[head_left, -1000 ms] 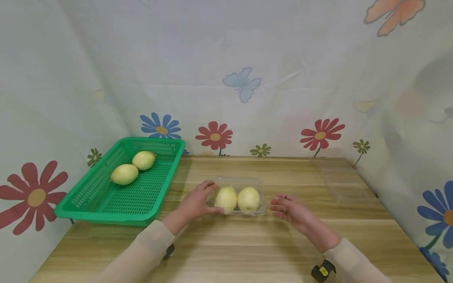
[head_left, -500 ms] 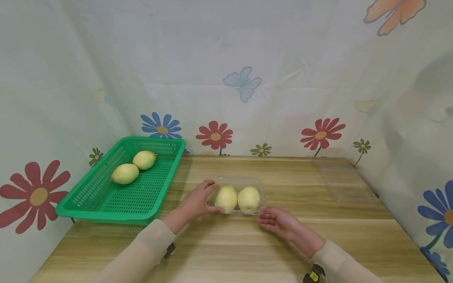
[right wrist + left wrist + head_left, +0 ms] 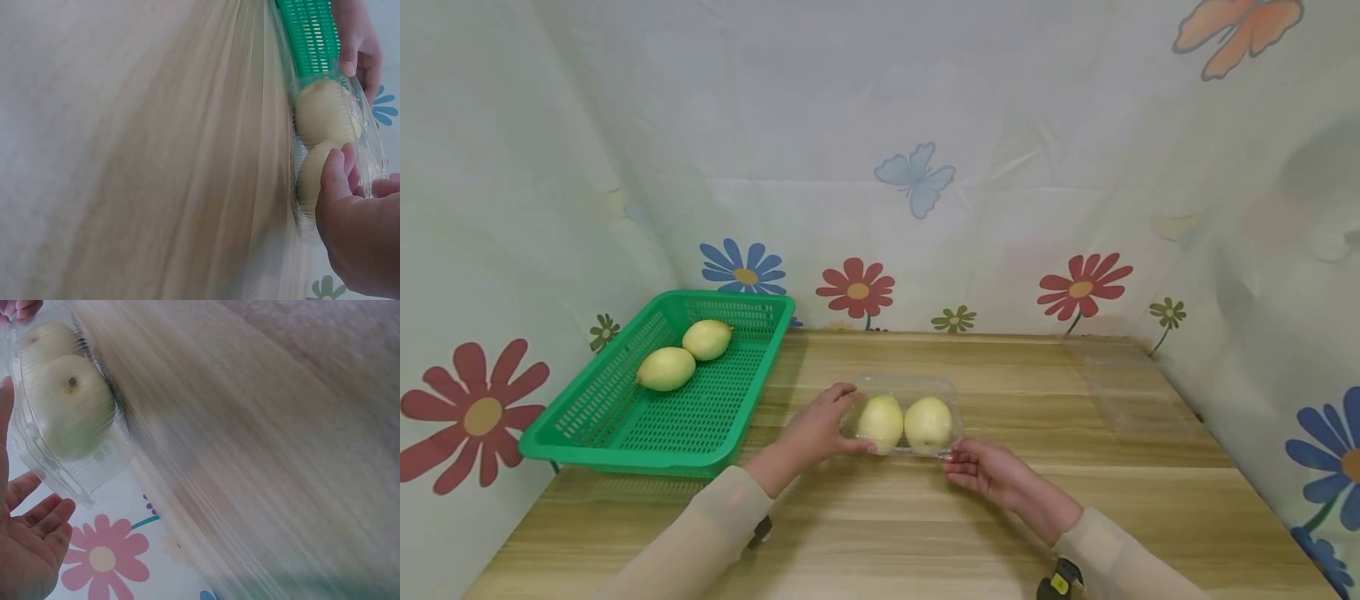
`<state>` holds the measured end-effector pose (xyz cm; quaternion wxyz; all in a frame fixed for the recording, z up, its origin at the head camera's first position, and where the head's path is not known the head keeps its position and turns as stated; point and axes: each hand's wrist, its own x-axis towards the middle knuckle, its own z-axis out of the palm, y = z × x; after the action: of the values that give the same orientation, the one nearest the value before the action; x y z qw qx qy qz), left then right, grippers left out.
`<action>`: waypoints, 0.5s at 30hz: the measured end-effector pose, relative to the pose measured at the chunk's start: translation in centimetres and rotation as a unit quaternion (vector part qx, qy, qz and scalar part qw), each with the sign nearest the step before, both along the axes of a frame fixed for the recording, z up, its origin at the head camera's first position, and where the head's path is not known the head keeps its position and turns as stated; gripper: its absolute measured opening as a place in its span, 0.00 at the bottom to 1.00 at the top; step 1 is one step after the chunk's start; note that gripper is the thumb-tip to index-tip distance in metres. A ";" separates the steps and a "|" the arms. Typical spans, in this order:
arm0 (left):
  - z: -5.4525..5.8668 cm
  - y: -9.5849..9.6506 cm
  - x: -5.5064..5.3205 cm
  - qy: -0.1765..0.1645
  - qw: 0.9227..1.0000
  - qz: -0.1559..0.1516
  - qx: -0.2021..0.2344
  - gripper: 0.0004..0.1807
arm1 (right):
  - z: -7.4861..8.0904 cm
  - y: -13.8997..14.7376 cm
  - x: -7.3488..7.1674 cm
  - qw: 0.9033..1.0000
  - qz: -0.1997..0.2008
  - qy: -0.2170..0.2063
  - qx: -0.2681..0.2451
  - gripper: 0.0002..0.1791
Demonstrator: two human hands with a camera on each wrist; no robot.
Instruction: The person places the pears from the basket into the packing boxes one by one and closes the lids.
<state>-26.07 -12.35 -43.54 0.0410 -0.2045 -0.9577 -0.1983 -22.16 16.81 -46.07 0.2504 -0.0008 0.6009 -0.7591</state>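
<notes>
A clear plastic clamshell box (image 3: 906, 385) stands mid-table with two pale yellow pears (image 3: 880, 421) side by side in it; its lid looks lowered. My left hand (image 3: 816, 429) spans the box's left end, thumb at the front edge and fingers toward the back. In the left wrist view, that hand's fingers (image 3: 47, 519) are by the box corner. My right hand (image 3: 992, 475) pinches the front rim near the right corner. The right wrist view shows its thumb and fingertips (image 3: 334, 169) at the rim. How far the lid is fastened cannot be told.
A green plastic basket (image 3: 730, 458) holding two more pears (image 3: 666, 369) sits at the left. Another clear plastic container (image 3: 1131, 392) lies at the table's right edge, faint against the wood (image 3: 880, 542). A flower-printed curtain (image 3: 775, 167) encloses the back and sides.
My right hand has come in from the right to the box's front right corner and pinches its rim. The left hand and the box have stayed in place.
</notes>
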 end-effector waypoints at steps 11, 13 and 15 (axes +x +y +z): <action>0.0 0.0 0.0 -0.004 1.000 -0.001 -0.010 0.44 | 0.0 0.4 -0.1 1.000 0.007 -0.001 0.021 0.11; 0.2 0.0 0.1 -0.006 1.000 0.000 -0.011 0.44 | 0.1 0.3 -0.1 1.000 0.007 0.001 0.028 0.10; 0.4 0.1 0.2 -0.006 1.000 0.001 -0.012 0.43 | 0.3 0.3 0.0 0.999 0.004 -0.001 0.035 0.10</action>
<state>-25.86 -12.29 -43.10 0.0329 -0.2026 -0.9606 -0.1876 -22.17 17.06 -45.80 0.2540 0.0058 0.6267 -0.7367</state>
